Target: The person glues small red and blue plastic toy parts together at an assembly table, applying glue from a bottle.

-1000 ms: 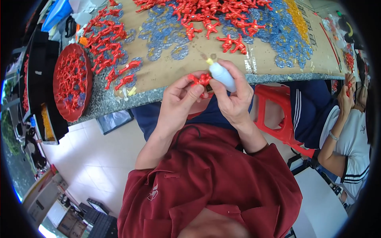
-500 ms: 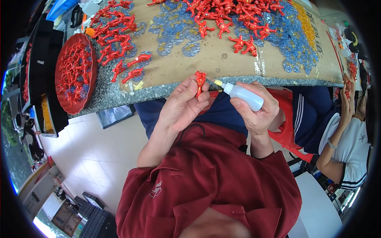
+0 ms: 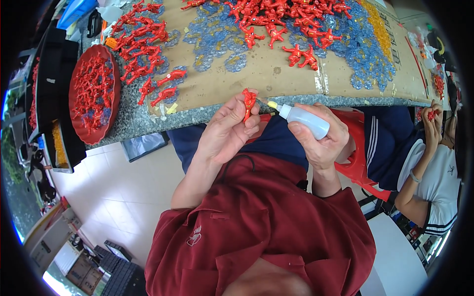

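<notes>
While the left hand (image 3: 229, 126) has its thumb and fingers clamped on a red figurine (image 3: 248, 106), the right hand (image 3: 328, 140) wraps its grip around a translucent squeeze bottle (image 3: 308, 122). The figurine stands roughly upright in the left grip; the bottle's yellow-collared nozzle (image 3: 271, 104) points at it from just right of that grip, and whether the tip touches it I cannot tell. Beyond both grips, a cardboard sheet (image 3: 217, 88) on the granite bench (image 3: 136, 126) carries a pile of red figurines (image 3: 296, 19) and clear blue pieces (image 3: 373, 69). Well left of the left grip sits a red tray (image 3: 94, 139) of more figurines.
</notes>
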Available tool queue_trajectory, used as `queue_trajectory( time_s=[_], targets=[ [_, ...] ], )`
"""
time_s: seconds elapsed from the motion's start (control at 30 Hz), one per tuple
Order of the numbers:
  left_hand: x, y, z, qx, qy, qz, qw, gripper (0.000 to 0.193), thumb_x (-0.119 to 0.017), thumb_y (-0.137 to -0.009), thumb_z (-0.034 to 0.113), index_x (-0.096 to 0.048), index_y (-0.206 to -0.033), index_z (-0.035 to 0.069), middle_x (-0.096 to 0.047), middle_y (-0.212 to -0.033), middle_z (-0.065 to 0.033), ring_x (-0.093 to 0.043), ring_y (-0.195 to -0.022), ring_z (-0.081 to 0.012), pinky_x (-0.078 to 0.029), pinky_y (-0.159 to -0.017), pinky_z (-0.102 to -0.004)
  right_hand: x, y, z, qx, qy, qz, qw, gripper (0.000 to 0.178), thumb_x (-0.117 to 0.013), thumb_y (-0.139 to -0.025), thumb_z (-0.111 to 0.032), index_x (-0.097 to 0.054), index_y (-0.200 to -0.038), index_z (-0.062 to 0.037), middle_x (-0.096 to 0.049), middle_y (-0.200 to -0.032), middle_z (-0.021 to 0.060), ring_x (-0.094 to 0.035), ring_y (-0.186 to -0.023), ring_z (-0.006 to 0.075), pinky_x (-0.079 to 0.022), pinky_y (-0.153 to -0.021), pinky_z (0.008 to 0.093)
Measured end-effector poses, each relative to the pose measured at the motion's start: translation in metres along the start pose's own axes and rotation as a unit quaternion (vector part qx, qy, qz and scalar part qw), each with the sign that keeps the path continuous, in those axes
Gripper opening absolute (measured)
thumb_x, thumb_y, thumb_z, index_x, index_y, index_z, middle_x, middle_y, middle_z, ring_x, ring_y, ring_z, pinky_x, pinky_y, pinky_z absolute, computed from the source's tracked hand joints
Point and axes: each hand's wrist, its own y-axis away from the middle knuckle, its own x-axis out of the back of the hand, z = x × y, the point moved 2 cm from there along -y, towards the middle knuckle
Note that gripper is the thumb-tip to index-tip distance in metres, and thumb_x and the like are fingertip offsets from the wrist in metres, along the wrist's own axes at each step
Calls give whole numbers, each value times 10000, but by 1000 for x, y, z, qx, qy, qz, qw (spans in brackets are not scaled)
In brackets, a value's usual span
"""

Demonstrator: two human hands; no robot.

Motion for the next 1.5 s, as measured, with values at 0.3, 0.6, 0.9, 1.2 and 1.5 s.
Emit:
queue_trajectory(
  time_s=[0.3, 0.6, 0.9, 1.2, 1.5],
  targets=[
    [-1, 1, 0, 6, -1, 0, 1000, 326, -492, -893, 205, -459, -1160, 21, -502, -873, -61, -427, -664, -113, -347, -586, -233, -2, -1, 2, 22, -31, -6, 999, 289, -757, -641, -102, -631, -870, 22, -622, -692, 115, -564, -559, 171, -425, -492, 254],
    [-1, 1, 0, 11, -14, -13, 1000, 316, -491, -895, 195, -464, -1158, 22, -498, -897, -66, -426, -668, -112, -348, -591, -228, 7, -2, 5, -80, -88, 39, 992, 312, -733, -667, -56, -606, -941, 27, -629, -819, 86, -598, -722, 129, -468, -637, 238],
    [-1, 4, -1, -43, -57, 24, 997, 236, -497, -883, 128, -488, -1099, 32, -526, -911, -95, -457, -696, -136, -362, -611, -232, -33, -31, 34, -1, 85, 47, 995, 292, -711, -660, -50, -607, -930, -17, -622, -886, 100, -588, -783, 214, -456, -715, 290],
    [-4, 4, -4, -39, -83, 42, 995, 229, -496, -890, 148, -493, -1097, 50, -541, -906, -79, -444, -674, -129, -349, -597, -234, 9, -39, 51, 18, 211, 159, 964, 166, -650, -733, -61, -627, -894, -29, -608, -798, 86, -569, -717, 210, -449, -637, 299],
    [-10, -5, -17, 4, -98, 20, 995, 216, -496, -886, 134, -502, -1080, 38, -536, -878, -88, -469, -683, -135, -358, -602, -230, 31, -54, 73, -7, 328, 151, 932, 156, -665, -703, -127, -643, -838, -52, -592, -797, 76, -538, -772, 255, -439, -660, 351]
  ],
)
